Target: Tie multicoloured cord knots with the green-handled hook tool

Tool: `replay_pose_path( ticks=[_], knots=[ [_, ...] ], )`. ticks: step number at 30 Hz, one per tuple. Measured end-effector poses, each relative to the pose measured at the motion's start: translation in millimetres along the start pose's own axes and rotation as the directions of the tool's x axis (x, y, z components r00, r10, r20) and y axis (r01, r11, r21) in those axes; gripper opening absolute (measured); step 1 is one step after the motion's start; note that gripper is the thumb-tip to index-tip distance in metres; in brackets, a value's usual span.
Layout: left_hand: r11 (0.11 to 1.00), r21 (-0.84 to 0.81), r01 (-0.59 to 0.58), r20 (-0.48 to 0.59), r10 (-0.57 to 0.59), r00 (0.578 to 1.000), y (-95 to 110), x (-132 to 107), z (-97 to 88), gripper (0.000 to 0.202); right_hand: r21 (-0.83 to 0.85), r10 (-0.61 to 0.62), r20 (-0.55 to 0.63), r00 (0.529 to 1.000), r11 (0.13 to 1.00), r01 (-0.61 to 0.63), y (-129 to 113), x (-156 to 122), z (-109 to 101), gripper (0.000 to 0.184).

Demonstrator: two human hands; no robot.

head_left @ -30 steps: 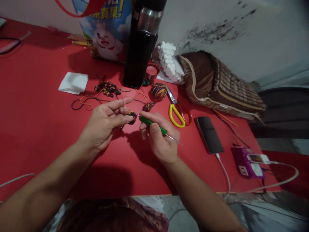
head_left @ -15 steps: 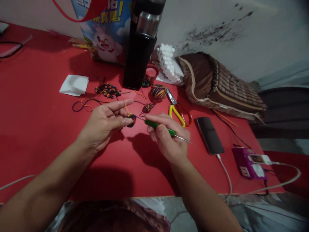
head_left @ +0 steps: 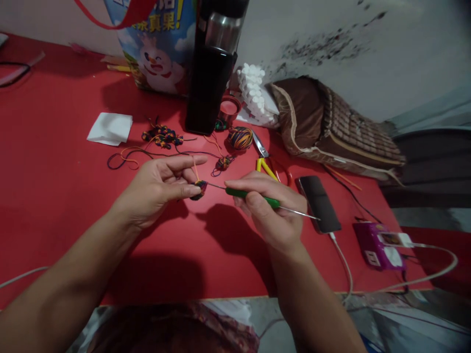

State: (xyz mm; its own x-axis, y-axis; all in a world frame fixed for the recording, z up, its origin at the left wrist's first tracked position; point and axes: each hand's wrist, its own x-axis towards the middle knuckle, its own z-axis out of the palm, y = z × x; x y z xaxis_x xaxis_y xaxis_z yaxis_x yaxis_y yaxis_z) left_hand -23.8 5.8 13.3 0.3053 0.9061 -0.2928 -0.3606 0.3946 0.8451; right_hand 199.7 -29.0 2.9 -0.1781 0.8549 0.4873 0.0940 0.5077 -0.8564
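Between the thumb and fingers of my left hand (head_left: 162, 189) is a small dark multicoloured crochet piece (head_left: 199, 190). Orange yarn (head_left: 196, 169) runs up from it over my raised index finger. My right hand (head_left: 274, 208) grips a crochet hook (head_left: 253, 196) by its green handle, its thin front shaft reaching to the piece. The hook's other metal end sticks out behind my hand, over the phone. Whether the tip sits inside a loop is too small to tell. Beyond my hands lie a ball of multicoloured yarn (head_left: 240, 138), a small yarn bundle (head_left: 222, 163) and a knotted multicoloured yarn piece (head_left: 162, 136).
Scissors (head_left: 263, 159) with yellow and red handles lie past my right hand, near a charging phone (head_left: 319, 203) and a purple box (head_left: 379, 245). A black bottle (head_left: 209, 88), printed bag (head_left: 158, 54), white tissue (head_left: 110, 129) and brown checked cushion (head_left: 342, 127) stand or lie farther back.
My right hand has moved right and slightly down with the crochet hook, farther from my left hand. The crochet piece sits slightly lower, and the view has shifted a little.
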Motion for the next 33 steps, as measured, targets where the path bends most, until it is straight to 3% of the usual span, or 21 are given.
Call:
replay_pose_path(
  ticks=[11, 15, 19, 25, 28, 30, 33],
  knots=[
    [0.995, 0.073, 0.065, 0.097, -0.072, 0.993, 2, 1, -1.8, 0.047, 0.085, 0.007, 0.039, 0.999, 0.996, -0.010, 0, 3, -7, 0.021],
    [0.996, 0.082, 0.046, 0.162, -0.059, 0.985, 1, 1, -2.5, 0.043, 0.132, 0.057, 0.045, 0.997, 0.989, -0.063, 1, 1, -10, 0.022],
    [0.991, 0.085, 0.101, 0.211, -0.117, 0.970, 0, 1, -3.8, 0.041, 0.187, 0.111, 0.060, 0.992, 0.975, -0.121, 1, 2, -13, 0.022],
    [0.994, 0.033, 0.102, 0.253, -0.107, 0.962, 1, -2, -3.4, 0.047, 0.426, 0.220, 0.118, 0.968, 0.869, -0.250, 5, 8, -6, 0.024],
    [0.998, -0.013, 0.064, 0.204, -0.060, 0.977, -3, -2, 1.0, 0.047, 0.583, 0.271, 0.146, 0.951, 0.753, -0.304, 12, 6, 8, 0.024],
    [0.999, -0.035, -0.004, 0.103, 0.007, 0.995, -6, -2, 6.0, 0.048, 0.655, 0.321, 0.134, 0.938, 0.681, -0.327, 16, 4, 18, 0.023],
    [0.992, -0.047, -0.119, -0.059, 0.116, 0.991, -13, -2, 13.7, 0.051, 0.693, 0.416, 0.047, 0.908, 0.641, -0.330, 20, 3, 32, 0.024]
  ],
)
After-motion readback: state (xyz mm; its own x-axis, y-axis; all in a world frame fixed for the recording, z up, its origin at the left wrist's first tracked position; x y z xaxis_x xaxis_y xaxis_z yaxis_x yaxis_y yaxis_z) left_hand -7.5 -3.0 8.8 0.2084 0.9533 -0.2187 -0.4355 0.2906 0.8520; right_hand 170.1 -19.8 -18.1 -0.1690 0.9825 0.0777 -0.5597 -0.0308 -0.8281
